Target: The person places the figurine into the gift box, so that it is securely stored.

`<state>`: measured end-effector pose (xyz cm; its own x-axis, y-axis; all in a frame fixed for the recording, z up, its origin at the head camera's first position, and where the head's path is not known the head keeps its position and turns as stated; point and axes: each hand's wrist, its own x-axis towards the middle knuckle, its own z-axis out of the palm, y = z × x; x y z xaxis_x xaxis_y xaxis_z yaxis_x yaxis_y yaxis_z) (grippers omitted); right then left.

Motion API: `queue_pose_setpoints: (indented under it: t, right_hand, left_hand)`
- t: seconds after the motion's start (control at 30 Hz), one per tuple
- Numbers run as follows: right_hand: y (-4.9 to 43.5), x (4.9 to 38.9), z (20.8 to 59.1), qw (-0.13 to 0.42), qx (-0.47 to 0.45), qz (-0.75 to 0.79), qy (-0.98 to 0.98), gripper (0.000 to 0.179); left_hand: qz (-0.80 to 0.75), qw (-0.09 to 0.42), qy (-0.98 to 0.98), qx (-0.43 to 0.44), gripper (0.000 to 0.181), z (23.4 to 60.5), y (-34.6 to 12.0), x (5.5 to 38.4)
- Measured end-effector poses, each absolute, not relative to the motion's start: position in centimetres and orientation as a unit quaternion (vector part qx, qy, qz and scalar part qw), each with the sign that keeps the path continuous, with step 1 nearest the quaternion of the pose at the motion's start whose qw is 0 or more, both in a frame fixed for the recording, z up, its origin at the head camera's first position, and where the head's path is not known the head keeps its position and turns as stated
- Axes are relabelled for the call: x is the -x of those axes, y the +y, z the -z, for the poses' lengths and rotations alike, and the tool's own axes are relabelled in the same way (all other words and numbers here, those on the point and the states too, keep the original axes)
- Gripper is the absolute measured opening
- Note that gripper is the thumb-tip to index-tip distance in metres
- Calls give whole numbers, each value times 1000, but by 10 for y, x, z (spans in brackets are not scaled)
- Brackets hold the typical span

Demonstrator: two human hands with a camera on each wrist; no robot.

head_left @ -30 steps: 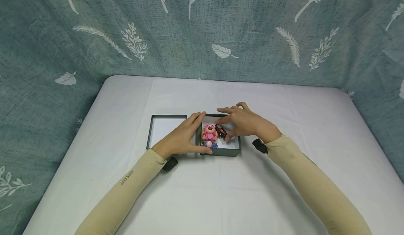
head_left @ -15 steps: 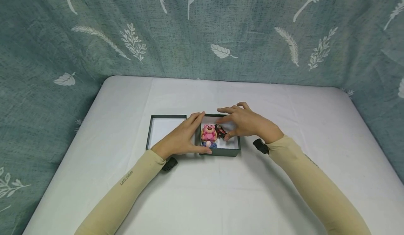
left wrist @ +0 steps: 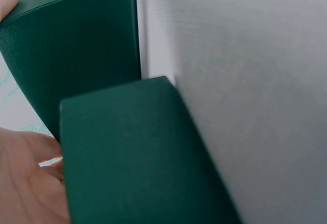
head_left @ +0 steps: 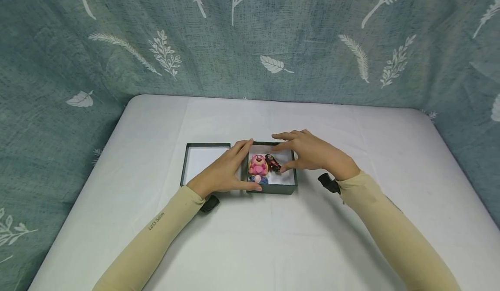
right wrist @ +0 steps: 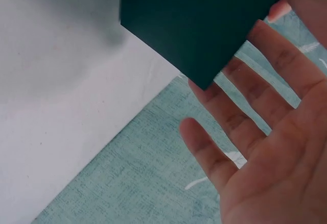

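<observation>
In the head view, my left hand (head_left: 220, 169) grips the left side of a dark green box (head_left: 273, 189), thumb on the near wall and fingers at the far wall. Inside lie a pink bear figurine (head_left: 258, 164), a blue-and-white piece (head_left: 254, 180) below it, and a small black-and-red figurine (head_left: 272, 163). My right hand (head_left: 312, 152) reaches over the box's right side with fingers extended, its thumb tip close to the black-and-red figurine. The right wrist view has those fingers (right wrist: 255, 89) spread beside the box's green wall (right wrist: 189, 30).
A shallow dark-rimmed lid or tray (head_left: 208, 144) with a white inside lies left of the box, partly under my left hand. White cloth (head_left: 250, 243) covers the table. A teal leaf-print curtain (head_left: 312, 34) hangs behind it.
My right hand has shifted slightly right, its thumb drawing back from the black-and-red figurine. My left hand keeps its place on the box.
</observation>
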<state>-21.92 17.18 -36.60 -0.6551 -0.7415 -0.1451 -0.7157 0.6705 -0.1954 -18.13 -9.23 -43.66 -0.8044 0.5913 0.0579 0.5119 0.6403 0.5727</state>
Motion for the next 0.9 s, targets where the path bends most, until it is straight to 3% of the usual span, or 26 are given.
queue_pose_setpoints:
  t: [0.6, 0.9]
  right_hand:
    - [188, 208, 361, 82, 409, 93, 904, 57]
    - [223, 194, 357, 61, 382, 103, 916, 57]
  left_hand:
    - [-303, 69, 902, -300, 124, 437, -92, 180]
    - [-304, 72, 902, -299, 124, 436, -91, 179]
